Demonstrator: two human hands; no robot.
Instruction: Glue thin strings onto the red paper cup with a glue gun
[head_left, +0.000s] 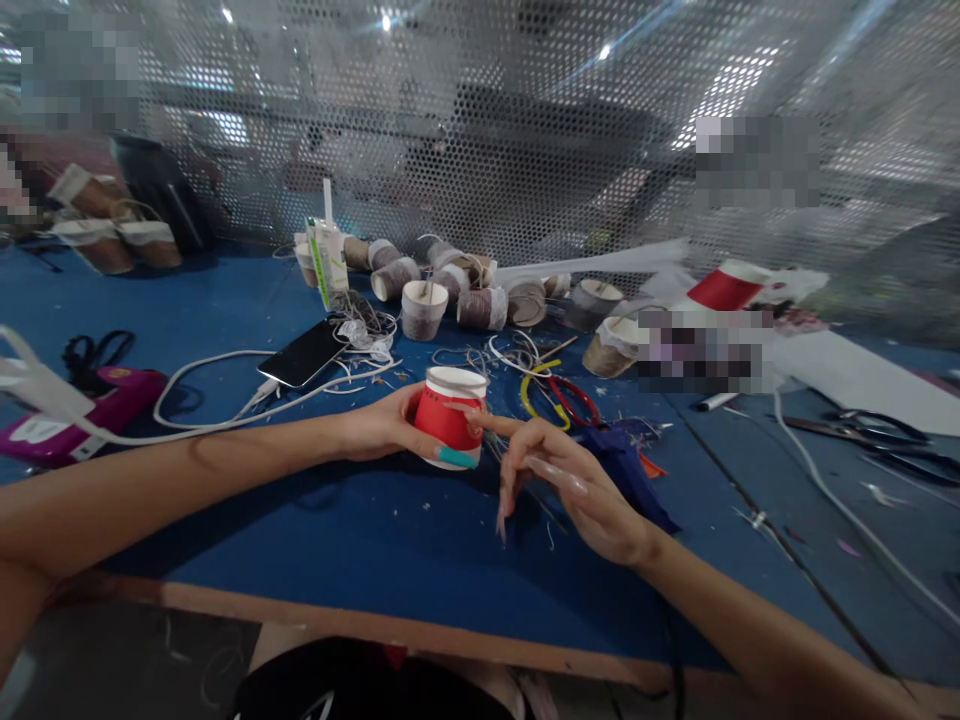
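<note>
A red and white paper cup (439,415) stands upright at the middle of the near table, gripped from its left side by my left hand (401,425). The thumb, with a long turquoise nail, lies across the front of the cup. My right hand (570,480) is on the other side, its index finger stretched out against the cup's red wall. The other fingers of that hand are loosely bent and apart, with long pale nails, and nothing shows in them. Wire pieces lie on the table behind the cup.
Several string-wrapped cups (424,310) stand and lie along the back before a perforated metal screen (420,130). A phone (300,353) on a white cable and a purple glue gun (82,415) lie left. Pliers (577,400) and scissors (862,430) lie right.
</note>
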